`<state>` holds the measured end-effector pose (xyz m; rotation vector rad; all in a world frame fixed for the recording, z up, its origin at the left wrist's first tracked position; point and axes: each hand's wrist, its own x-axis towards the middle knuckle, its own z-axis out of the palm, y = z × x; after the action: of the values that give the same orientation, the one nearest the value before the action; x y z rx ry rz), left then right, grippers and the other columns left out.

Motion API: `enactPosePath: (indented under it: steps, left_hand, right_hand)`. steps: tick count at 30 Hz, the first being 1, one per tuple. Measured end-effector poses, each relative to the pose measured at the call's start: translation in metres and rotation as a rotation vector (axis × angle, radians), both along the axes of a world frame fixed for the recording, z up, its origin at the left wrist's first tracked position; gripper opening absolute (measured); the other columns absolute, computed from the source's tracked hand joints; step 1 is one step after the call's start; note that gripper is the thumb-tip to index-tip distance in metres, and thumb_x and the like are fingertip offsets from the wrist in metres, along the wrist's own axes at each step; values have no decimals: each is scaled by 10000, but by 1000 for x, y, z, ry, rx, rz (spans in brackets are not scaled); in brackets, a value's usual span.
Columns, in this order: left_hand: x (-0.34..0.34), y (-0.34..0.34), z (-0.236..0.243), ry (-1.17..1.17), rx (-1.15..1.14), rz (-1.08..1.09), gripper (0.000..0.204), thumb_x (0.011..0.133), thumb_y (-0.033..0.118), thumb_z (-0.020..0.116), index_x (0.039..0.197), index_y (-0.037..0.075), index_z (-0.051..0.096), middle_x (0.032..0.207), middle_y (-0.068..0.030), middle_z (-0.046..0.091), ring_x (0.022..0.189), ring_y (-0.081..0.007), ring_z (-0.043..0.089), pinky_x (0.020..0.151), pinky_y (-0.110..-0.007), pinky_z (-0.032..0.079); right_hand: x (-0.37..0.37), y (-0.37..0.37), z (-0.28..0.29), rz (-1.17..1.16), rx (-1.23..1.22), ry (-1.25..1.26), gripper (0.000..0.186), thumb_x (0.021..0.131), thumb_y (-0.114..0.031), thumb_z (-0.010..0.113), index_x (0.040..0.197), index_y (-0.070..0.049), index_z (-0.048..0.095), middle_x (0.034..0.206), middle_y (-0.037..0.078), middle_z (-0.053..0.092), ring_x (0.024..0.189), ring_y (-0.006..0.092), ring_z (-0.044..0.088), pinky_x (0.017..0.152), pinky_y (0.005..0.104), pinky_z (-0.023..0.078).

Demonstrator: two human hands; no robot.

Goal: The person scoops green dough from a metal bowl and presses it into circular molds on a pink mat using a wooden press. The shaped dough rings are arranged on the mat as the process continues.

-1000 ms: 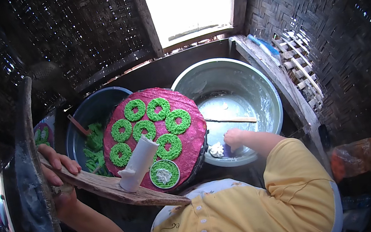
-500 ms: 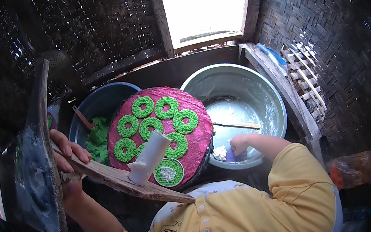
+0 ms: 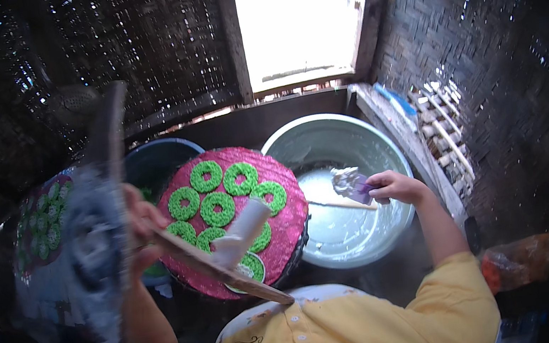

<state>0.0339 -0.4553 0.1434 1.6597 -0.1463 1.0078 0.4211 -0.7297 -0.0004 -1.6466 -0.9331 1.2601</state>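
My left hand (image 3: 139, 222) grips a wooden implement (image 3: 241, 277) with a long board and an upright, paste-smeared piece; a white tube (image 3: 247, 222) stands tilted on the board. My right hand (image 3: 392, 189) holds a purple scraper (image 3: 360, 191) carrying white paste (image 3: 345, 177) over the green basin (image 3: 385, 233); a stick (image 3: 344, 205) lies across the basin. Beside it is a round pink mat (image 3: 286, 241) with several green lacy rings (image 3: 217, 209) and a round mould (image 3: 254, 267), partly hidden by the board.
A blue basin (image 3: 170, 145) sits behind the mat. Another tray of green rings (image 3: 48, 214) is at left. Woven walls (image 3: 455, 42) surround me, with a bright opening (image 3: 293, 17) ahead. A wooden rail (image 3: 398, 137) and plastic bag (image 3: 519, 262) are at right.
My right hand has risen from the basin's lower part, lifting the scraper with paste. My left hand and the wooden implement have shifted right in the picture as the view moved.
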Motion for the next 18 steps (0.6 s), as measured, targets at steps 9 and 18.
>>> enactPosePath:
  steps: [9, 18]
  left_hand:
    - [93, -69, -30, 156, 89, -206, 449, 634, 188, 768, 1014, 6, 615, 941, -92, 643, 840, -177, 646, 794, -292, 514]
    - [79, -73, -38, 286, -151, -151, 562, 578, 189, 799, 1056, 3, 570, 938, -92, 632, 832, -136, 610, 760, -277, 486]
  right_hand:
    - [-146, 19, 137, -241, 903, -597, 291, 824, 17, 535, 1100, -16, 621, 976, 40, 433, 709, 85, 454, 615, 201, 386]
    - [-203, 19, 139, -279, 846, -1287, 426, 705, 19, 671, 1069, -204, 665, 885, 41, 423, 513, 120, 484, 454, 260, 440]
